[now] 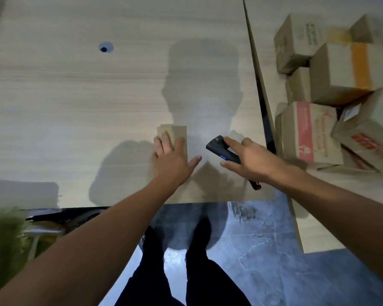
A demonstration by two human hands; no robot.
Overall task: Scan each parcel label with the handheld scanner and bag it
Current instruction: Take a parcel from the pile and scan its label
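A small brown cardboard parcel (175,132) lies on the pale wooden table (75,107) near its front edge. My left hand (171,159) rests flat on the parcel with straight, spread fingers and covers its near half. To the right, my right hand (250,160) holds the black handheld scanner (219,149), with the index finger along its top and the thumb under its side. The scanner's head points toward the parcel, a short gap away. No label is visible on the parcel.
Several cardboard boxes (341,74) are piled on a second table at the right, across a narrow gap (265,129). A cable hole (106,47) sits at the table's far left. Something green (2,239) lies at the lower left. My legs stand on a dark floor (252,250).
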